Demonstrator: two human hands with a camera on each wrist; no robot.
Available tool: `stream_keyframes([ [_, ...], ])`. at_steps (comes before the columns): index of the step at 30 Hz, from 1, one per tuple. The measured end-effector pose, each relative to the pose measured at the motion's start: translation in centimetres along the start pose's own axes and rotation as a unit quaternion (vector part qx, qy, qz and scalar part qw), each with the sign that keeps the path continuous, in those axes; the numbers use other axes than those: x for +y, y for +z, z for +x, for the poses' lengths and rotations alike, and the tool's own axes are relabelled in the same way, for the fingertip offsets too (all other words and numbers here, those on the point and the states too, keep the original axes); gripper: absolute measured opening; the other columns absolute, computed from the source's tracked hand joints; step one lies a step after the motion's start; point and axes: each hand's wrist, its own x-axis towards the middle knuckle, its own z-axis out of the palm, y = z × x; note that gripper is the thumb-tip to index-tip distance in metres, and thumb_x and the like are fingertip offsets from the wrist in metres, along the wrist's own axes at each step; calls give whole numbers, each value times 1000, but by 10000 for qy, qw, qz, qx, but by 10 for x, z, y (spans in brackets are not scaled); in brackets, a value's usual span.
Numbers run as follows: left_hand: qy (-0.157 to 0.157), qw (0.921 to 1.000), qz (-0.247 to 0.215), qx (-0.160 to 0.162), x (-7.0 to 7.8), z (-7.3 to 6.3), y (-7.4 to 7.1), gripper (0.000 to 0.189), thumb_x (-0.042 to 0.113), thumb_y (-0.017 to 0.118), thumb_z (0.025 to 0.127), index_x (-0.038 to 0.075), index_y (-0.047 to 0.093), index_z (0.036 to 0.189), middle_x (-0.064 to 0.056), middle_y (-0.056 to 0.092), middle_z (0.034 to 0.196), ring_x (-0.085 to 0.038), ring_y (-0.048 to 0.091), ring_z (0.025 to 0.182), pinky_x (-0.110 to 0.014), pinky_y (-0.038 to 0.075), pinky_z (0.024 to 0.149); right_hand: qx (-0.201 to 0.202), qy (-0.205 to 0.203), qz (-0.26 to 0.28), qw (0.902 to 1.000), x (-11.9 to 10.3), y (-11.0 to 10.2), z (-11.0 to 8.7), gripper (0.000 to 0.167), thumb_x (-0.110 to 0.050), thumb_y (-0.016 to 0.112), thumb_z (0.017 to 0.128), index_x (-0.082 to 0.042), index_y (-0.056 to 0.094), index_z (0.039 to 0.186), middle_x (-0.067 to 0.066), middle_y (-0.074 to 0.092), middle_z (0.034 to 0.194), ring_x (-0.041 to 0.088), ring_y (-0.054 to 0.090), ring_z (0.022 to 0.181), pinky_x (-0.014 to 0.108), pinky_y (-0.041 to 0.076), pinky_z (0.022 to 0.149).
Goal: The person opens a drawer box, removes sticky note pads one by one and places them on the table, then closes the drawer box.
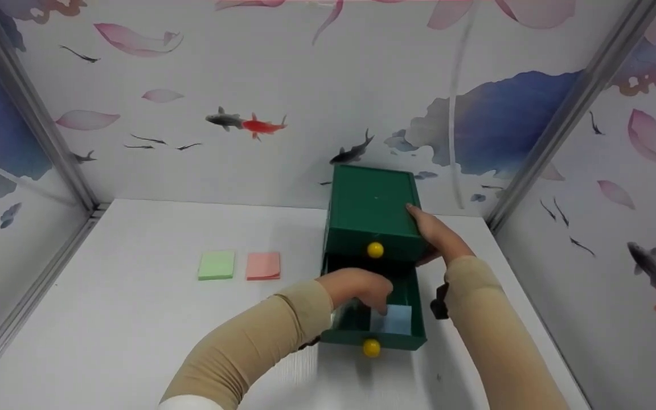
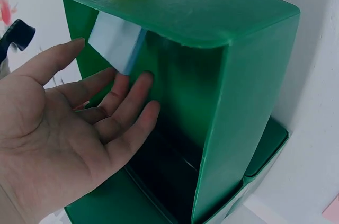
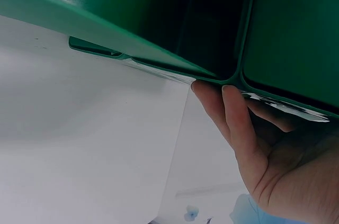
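Reaches with the left hand (image 1: 362,283), fingers loose and empty, into the pulled-out green lower drawer (image 1: 344,337) with a round yellow knob (image 1: 371,348), just beside a pale-blue square pad (image 1: 400,320) at its near right. Grips the boxy green cabinet (image 1: 370,199) at its right edge with the right hand (image 1: 441,235). On the white tabletop (image 1: 106,319), farther left: a light-green square pad (image 1: 216,265) and a pink square pad (image 1: 263,265).

grey metal posts (image 1: 570,114) mark the corners where white side walls (image 1: 538,256) meet a white back wall (image 1: 305,74), all printed with pink petals (image 1: 87,119), blue washes (image 1: 510,122) and dark and red fish (image 1: 262,126), around a white tabletop (image 1: 106,319) under soft, even light with faint shadows.
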Motion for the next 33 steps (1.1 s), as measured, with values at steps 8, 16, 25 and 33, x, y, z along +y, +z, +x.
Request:
stream_keyframes([
  [8, 198, 9997, 131, 69, 2, -2, 4, 19, 24, 71, 88, 15, 64, 104, -1, 64, 93, -19, 63, 88, -31, 50, 73, -51, -41, -45, 10000, 0, -1, 0, 92, -68, 25, 95, 1, 11, 154, 36, 39, 136, 48, 56, 110, 52, 55, 76],
  [16, 359, 9987, 370, -57, 3, -3, 8, 6, 20, 69, 90, 15, 67, 92, -2, 67, 90, -18, 64, 83, -28, 49, 67, -57, -48, 22, 10000, 1, -1, 2, 93, -69, 26, 94, 0, 11, 154, 36, 38, 135, 49, 55, 111, 52, 55, 75],
  [25, 406, 9972, 342, 520, -1, -14, 10, 13, 21, 66, 94, 14, 66, 83, -2, 67, 82, -14, 55, 65, -25, 48, 61, -74, -20, 35, 10000, 2, 0, 0, 91, -68, 25, 95, 0, 10, 154, 37, 37, 136, 49, 53, 113, 53, 54, 76],
  [33, 383, 9942, 59, 999, -21, -29, 10, 17, 21, 63, 96, 12, 69, 83, 2, 61, 70, -13, 52, 61, -24, 47, 60, -101, -35, -13, 9999, -1, 0, -1, 93, -69, 26, 95, -1, 6, 155, 37, 35, 139, 50, 53, 114, 53, 54, 77],
])
